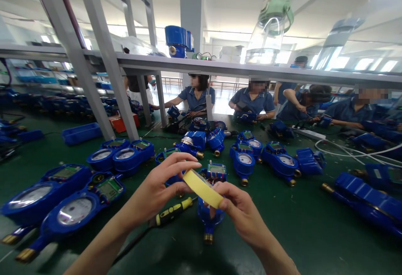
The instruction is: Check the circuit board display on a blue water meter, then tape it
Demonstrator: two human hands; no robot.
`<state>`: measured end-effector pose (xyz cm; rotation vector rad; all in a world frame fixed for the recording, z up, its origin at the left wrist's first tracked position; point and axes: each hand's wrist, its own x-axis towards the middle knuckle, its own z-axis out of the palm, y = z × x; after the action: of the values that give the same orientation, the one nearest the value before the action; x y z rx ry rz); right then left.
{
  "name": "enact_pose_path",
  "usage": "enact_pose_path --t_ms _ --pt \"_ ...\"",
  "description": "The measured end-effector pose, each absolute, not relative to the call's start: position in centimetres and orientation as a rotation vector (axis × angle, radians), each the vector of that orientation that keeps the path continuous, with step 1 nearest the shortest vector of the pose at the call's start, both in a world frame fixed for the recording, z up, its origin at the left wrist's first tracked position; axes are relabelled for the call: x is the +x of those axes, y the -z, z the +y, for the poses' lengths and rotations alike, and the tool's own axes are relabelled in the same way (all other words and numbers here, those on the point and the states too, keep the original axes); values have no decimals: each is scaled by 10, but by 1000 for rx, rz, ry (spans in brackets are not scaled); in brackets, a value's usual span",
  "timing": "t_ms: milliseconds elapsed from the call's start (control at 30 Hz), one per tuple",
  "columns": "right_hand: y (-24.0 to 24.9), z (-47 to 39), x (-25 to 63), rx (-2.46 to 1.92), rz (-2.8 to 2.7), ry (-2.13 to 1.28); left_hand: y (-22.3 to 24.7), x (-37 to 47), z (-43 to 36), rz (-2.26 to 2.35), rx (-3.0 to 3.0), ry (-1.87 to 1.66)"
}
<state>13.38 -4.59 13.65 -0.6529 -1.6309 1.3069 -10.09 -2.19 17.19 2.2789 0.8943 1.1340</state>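
Note:
A roll of yellow tape point(202, 188) is held up between both hands. My left hand point(165, 178) is closed on its upper left end, thumb below and fingers above. My right hand point(240, 208) pinches the lower right end. Directly beneath the roll stands a blue water meter point(208, 220) with a brass fitting toward me; its dial is mostly hidden by the tape and fingers. The meter's small display point(216, 168) shows behind the roll. A yellow-and-black screwdriver point(173, 212) lies on the green table just left of this meter.
Several blue meters point(75, 212) lie at the left, with more point(279, 160) behind and at right point(367, 197). A grey shelf point(232, 66) crosses overhead, carrying a bottle point(266, 32). Grey posts point(103, 57) rise at left. Co-workers point(253, 99) sit opposite. White cables point(342, 149) lie at right.

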Motion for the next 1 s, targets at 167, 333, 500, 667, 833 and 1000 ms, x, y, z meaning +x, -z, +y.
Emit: enact_pose_path --t_ms 167,333,500,667,833,1000 --pt "-148 -37 134 -571 -1590 -1524 -181 -96 -15 828 2461 -1202" --pt "-171 -28 126 -821 -1712 -1199 -197 -81 -10 799 2798 -1246" --pt "-168 -17 118 -691 -1493 -1281 -197 -79 6 795 2672 -1323" --pt "-158 1 116 -449 -1296 -1405 -190 -87 20 774 2283 -1318" --pt "-160 15 117 -490 -1515 -1303 -193 -92 18 853 2327 -1367" --pt "-167 16 114 -729 -1761 -1026 -194 -95 13 957 2689 -1347"
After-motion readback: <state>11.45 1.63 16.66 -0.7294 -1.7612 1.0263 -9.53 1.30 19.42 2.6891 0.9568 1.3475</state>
